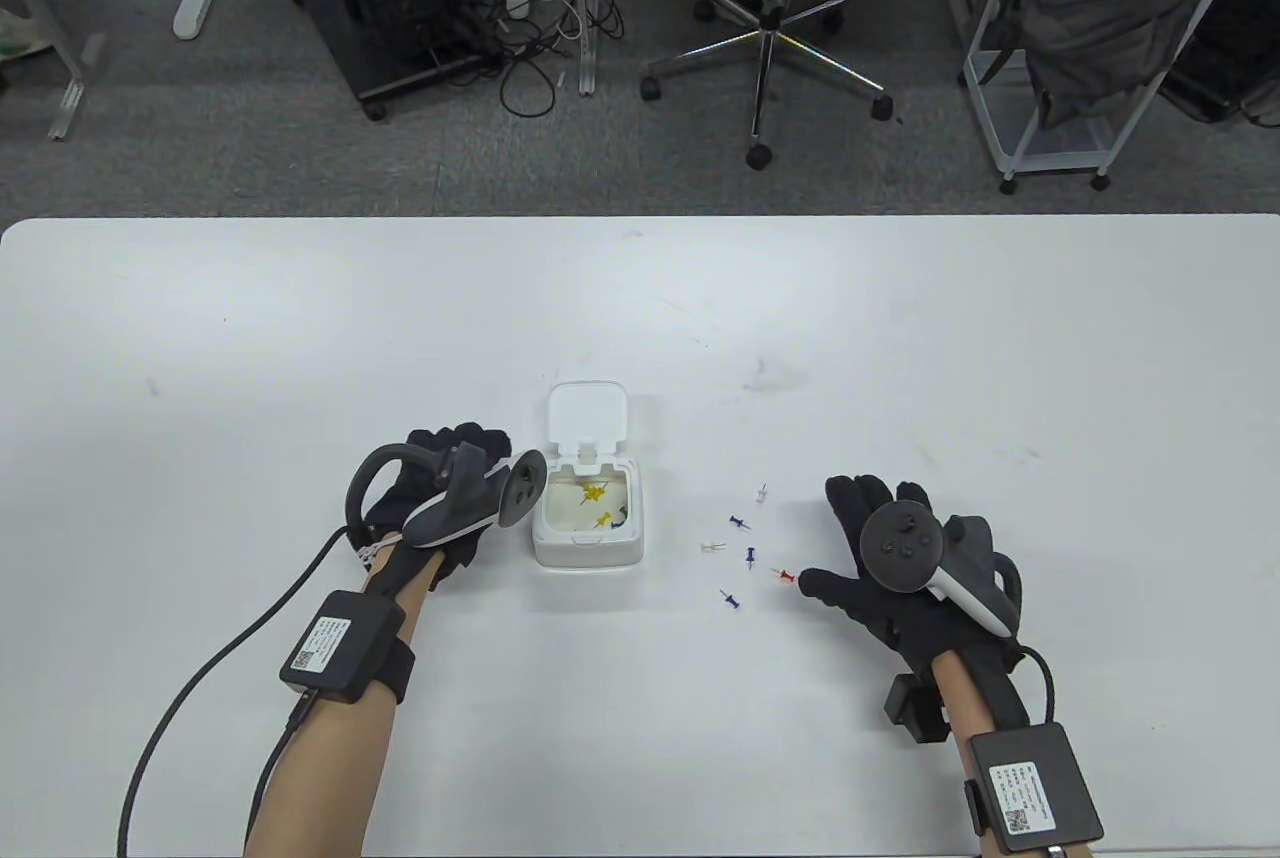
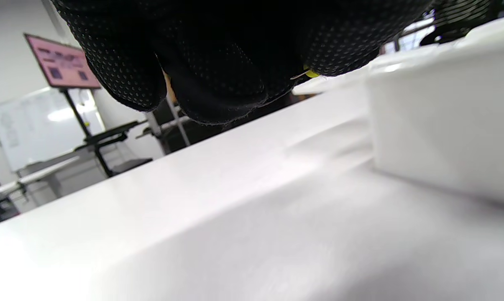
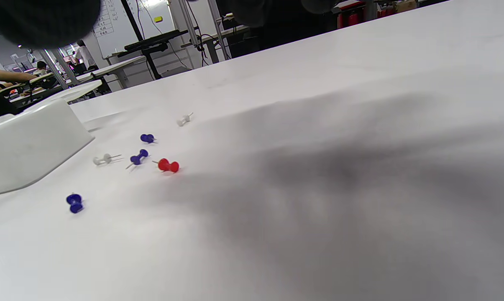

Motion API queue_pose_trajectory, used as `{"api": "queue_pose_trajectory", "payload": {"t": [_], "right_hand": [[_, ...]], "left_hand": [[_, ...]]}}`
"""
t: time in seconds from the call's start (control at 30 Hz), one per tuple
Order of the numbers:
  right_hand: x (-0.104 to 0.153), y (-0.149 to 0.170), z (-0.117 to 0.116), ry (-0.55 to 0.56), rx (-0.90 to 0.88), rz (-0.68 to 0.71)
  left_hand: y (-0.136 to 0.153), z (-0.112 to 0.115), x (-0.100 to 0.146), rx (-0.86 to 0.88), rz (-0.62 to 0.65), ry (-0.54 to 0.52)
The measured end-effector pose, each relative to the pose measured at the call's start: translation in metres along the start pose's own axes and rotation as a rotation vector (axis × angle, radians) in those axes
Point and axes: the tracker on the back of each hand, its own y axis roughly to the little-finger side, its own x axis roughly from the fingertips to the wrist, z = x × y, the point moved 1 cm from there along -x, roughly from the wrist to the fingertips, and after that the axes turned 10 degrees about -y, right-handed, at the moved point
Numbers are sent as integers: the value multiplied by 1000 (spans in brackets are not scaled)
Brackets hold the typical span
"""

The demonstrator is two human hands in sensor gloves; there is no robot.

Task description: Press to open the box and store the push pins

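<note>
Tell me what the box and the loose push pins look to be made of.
Box: looks like smooth white moulded plastic, with rounded corners and a thin hinged lid standing open.
Push pins, such as the red one: glossy coloured or clear heads, probably plastic, with thin grey points that look like metal, though too small to be sure.

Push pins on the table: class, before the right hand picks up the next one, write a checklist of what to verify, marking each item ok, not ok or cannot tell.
1. Box lid open: ok, flipped back.
2. Room inside the box: ok, only a few yellow pins lie in it.
3. Loose pins left: ok; red pin, three blue and two white lie between box and right hand.
4. Right hand free: ok, fingers spread, thumb near the red pin.
5. Left hand steadying the box: cannot tell; it is beside the box, contact hidden.
6. Left hand empty: not ok; a yellow pin shows at its fingers.
</note>
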Motion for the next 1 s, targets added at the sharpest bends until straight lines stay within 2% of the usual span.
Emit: {"api": "queue_pose_trajectory", "payload": {"t": [0.3, 0.6, 0.87, 1.0], "right_hand": [[1, -2, 1, 7, 3, 7], [1, -2, 1, 5, 8, 10], [1, -2, 0, 3, 7, 13], [1, -3, 0, 1, 9, 13]], "left_hand": [[-36, -24, -10, 69, 56, -27], [-79, -38, -7, 65, 165, -38], [-83, -34, -7, 51, 158, -24], [-73, -37, -4, 41, 138, -36]]}}
